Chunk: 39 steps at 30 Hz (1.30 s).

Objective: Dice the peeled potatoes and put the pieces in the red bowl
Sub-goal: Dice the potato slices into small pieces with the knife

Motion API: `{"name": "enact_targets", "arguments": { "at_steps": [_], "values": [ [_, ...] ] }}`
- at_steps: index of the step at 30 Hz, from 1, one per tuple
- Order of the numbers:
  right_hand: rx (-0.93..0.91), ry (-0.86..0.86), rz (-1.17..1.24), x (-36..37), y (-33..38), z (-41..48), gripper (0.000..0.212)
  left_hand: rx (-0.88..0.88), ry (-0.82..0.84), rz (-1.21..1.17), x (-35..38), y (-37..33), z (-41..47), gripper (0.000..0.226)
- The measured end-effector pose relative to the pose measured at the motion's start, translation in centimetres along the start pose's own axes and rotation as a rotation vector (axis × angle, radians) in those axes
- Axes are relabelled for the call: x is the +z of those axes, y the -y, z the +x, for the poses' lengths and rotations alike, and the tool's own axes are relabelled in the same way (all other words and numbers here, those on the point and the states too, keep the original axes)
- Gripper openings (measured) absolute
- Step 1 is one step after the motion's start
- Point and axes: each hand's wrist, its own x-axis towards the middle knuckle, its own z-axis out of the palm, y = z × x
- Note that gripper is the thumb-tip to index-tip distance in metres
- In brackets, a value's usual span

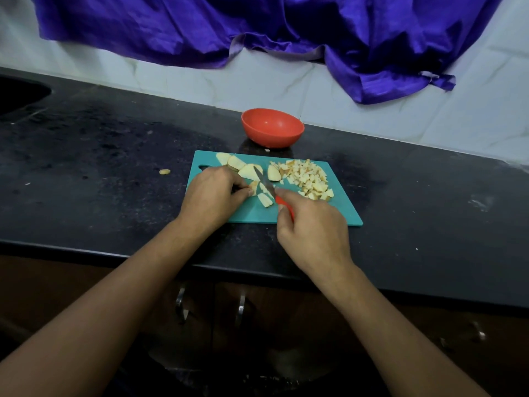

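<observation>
A teal cutting board (329,216) lies on the black counter. My left hand (213,196) pinches a potato piece (253,186) against the board. My right hand (312,227) grips a red-handled knife (264,181), whose blade rests on that piece. Cut strips (264,199) lie beside the blade. Larger potato slices (237,164) sit at the board's far left, and a pile of diced potato (307,179) covers its right side. The red bowl (272,127) stands behind the board and looks empty.
A stray potato bit (164,171) lies on the counter (100,156) to the left. A dark sink (20,93) is at the far left. Purple cloth (257,27) hangs on the tiled wall. Cabinet handles (240,309) show below the counter edge.
</observation>
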Motion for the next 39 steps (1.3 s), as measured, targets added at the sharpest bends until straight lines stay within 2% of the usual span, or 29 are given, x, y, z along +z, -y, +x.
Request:
{"name": "enact_targets", "arguments": {
  "at_steps": [6, 14, 29, 33, 39],
  "values": [
    [-0.039, -0.035, 0.003, 0.5, 1.6, 1.5, 0.041, 0.031, -0.008, 0.014, -0.1, 0.0, -0.2, 0.016],
    [-0.057, 0.042, -0.105, 1.3, 2.8, 2.2, 0.047, 0.032, -0.02, 0.03, 0.3, 0.4, -0.1, 0.015],
    [-0.116, 0.061, -0.117, 2.0, 0.8, -0.8, 0.047, 0.012, -0.033, 0.031, 0.1, 0.1, -0.1, 0.013],
    [-0.074, 0.043, 0.026, 1.5, -0.5, -0.7, 0.042, -0.005, -0.033, 0.017, 0.0, 0.2, -0.1, 0.015],
    [0.064, -0.085, 0.351, 1.5, -3.2, 1.1, 0.038, 0.026, 0.029, 0.004, -0.1, 0.2, -0.1, 0.013]
  ]
}}
